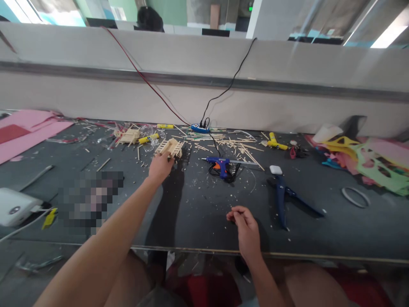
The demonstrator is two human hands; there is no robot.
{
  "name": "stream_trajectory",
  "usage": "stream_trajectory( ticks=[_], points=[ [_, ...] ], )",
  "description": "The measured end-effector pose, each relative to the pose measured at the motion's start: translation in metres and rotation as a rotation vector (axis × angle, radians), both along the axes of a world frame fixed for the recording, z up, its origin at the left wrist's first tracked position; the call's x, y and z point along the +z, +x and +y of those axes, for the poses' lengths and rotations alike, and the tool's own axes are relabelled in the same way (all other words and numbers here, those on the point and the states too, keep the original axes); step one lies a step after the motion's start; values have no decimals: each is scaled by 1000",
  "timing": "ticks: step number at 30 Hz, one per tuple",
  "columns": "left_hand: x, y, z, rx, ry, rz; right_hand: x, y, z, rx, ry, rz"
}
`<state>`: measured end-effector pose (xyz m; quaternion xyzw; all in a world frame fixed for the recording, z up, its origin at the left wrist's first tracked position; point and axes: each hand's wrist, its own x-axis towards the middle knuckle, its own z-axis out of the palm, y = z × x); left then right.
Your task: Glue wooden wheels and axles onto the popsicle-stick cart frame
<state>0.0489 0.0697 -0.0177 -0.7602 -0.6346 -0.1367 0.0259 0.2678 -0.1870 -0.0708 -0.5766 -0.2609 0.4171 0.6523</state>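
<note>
My left hand [159, 167] has its fingers clamped on the stick frame [169, 148], whose long axis runs away rightward on the bench [191, 204]. My right hand [245, 229] rests with fingers together, pinched, glue gun [220, 164] beyond.

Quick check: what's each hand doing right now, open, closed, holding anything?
Left hand: closed on the stick frame, far out on the table.
Right hand: fingers curled together near the table edge; whether it pinches anything cannot be told.

Bright, even light comes from ceiling strip lamps [388, 34] at the upper right. The outstretched left arm [128, 221] casts a soft shadow on the dark grey tabletop [198, 213]. Edges bow with wide-angle distortion, and a pixelated patch [91, 198] blurs the left.
</note>
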Motion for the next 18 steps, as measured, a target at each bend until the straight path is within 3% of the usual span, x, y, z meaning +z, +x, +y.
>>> stream_trajectory(
  ticks=[12,15,18],
  points=[
    [3,5,18,24,-31,-68,5,-1,2,0,16,-3],
    [10,1,6,48,-4,-97,4,-1,2,-10,19,6],
    [8,-2,-26,25,145,-156,2,0,1,-31,38,19]
  ],
)
